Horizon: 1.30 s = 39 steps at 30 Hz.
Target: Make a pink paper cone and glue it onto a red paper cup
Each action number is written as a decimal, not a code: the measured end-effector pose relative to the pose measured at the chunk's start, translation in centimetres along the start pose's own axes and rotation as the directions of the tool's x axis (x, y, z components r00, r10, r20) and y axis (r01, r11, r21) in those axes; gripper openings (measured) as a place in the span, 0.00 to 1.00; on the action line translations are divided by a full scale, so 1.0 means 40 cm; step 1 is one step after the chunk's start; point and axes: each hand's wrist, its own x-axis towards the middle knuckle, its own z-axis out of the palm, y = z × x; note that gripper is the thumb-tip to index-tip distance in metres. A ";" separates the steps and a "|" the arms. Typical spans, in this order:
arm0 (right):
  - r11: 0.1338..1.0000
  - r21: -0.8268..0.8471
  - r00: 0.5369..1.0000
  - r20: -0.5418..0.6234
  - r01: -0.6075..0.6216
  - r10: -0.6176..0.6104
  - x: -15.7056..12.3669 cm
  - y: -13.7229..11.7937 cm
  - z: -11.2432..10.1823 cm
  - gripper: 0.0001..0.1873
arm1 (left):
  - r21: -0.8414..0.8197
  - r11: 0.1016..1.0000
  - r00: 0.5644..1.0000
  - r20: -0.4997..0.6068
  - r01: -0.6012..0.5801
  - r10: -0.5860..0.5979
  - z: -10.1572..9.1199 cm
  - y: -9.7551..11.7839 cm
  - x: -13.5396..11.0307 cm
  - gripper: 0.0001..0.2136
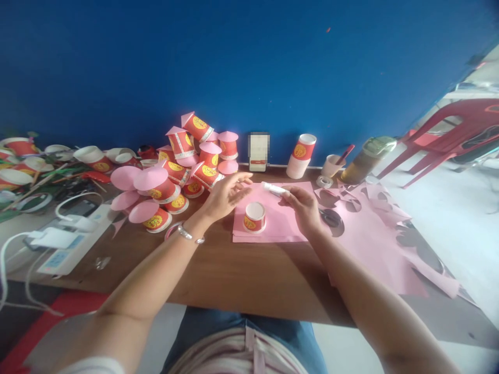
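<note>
My right hand [303, 205] is closed round a white glue stick [274, 189], its tip pointing left. My left hand [225, 194] hovers just left of that tip, fingers stretched and apart, holding nothing I can see. Below and between the hands a red paper cup [254, 216] with a yellow emblem stands upside down on a stack of pink paper [280, 223] on the brown table [234, 275]. A silver bracelet [189, 235] is on my left wrist.
A pile of red cups with pink paper cone lids [183, 171] lies at the left. A stack of cups [301, 156], a small cup with pens [332, 165], a tape roll [324, 182], a bottle [364, 159], scissors [330, 218] and cut pink sheets [382, 234] sit right. A power strip [66, 244] lies far left.
</note>
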 end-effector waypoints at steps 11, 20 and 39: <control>0.762 -0.648 0.931 -0.285 -0.012 -0.227 0.079 0.058 -0.127 0.16 | 0.072 0.977 0.943 0.255 0.203 -0.214 0.020 -0.077 -0.128 0.42; 0.607 -0.792 0.953 -0.225 -0.058 -0.203 0.108 0.063 -0.131 0.18 | 0.044 0.983 0.952 0.243 0.179 -0.185 0.089 -0.048 -0.097 0.35; 0.314 -0.942 0.941 0.004 0.117 -0.338 0.104 0.091 -0.169 0.17 | 0.591 0.802 0.995 0.005 0.081 -0.104 -0.059 -0.078 -0.219 0.27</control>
